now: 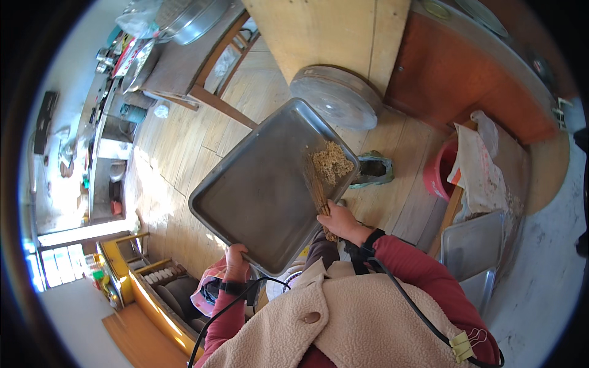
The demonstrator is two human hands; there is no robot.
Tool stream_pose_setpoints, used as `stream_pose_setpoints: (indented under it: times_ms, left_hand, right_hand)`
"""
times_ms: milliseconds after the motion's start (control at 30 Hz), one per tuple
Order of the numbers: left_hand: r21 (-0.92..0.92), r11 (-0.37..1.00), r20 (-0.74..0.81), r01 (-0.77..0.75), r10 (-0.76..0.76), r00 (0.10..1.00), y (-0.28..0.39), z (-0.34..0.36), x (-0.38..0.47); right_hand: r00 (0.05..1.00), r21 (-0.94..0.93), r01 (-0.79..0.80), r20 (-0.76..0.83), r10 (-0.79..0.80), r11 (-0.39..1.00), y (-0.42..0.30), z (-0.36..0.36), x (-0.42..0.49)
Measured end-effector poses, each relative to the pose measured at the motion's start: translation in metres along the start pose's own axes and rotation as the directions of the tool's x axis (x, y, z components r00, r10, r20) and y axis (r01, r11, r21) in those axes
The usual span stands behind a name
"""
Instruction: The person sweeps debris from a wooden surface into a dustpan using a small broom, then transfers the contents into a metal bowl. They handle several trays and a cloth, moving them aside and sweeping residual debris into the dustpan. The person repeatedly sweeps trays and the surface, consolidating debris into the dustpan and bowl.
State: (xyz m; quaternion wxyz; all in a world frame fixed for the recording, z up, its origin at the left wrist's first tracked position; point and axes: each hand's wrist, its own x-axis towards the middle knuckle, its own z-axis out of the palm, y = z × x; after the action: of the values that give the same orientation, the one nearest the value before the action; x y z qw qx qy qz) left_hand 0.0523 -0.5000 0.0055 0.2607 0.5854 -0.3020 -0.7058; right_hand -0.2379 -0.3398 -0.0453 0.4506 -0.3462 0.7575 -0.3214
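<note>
My left hand (236, 259) grips the near left corner of a rectangular metal tray (257, 184), which is tilted in front of me. In my right hand (340, 222) is a small brush of bundled stiff twigs (315, 184), its bristles lying against the tray's surface. Beside the bristles, a pile of pale crumbly bits (332, 162) has gathered at the tray's right end. Just beyond that end, a green plastic bag (391, 171) stands with its mouth spread on the floor, partly hidden by the tray.
A round wooden board (333, 99) leans on a wooden panel (331, 37) ahead. At the right are a red tub (436, 171), a cloth sack (478, 170) and more metal trays (474, 244). A wooden table (172, 69) stands at upper left, a yellow wooden cabinet (156, 303) at lower left.
</note>
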Motion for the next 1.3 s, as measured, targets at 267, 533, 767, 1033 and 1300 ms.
stream_pose_setpoints:
  times_ms: [267,533,767,1033,1300]
  left_hand:
    - [0.290,0.951,-0.084,-0.107,0.137,0.987,-0.024,0.051,0.041]
    - [0.351,0.910,0.017,-0.220,0.229,0.973,-0.040,0.095,0.044]
    - [0.440,0.831,0.088,-0.339,0.336,0.938,-0.040,0.136,0.037]
    - [0.612,0.536,0.315,-0.582,0.510,0.801,-0.039,0.175,0.029]
    - [0.688,0.362,0.388,-0.630,0.550,0.740,-0.043,0.194,0.028]
  right_hand:
    - [0.989,0.025,-0.085,-0.117,0.088,0.996,0.073,0.016,0.025]
    - [0.962,0.117,-0.174,-0.194,0.194,0.978,0.113,0.008,0.026]
    - [0.961,0.137,-0.167,-0.200,0.193,0.976,0.104,0.010,0.019]
    - [0.921,0.319,-0.298,-0.153,0.359,0.900,0.138,-0.002,0.049]
    - [0.825,0.547,-0.155,-0.386,0.412,0.822,0.133,-0.003,0.059]
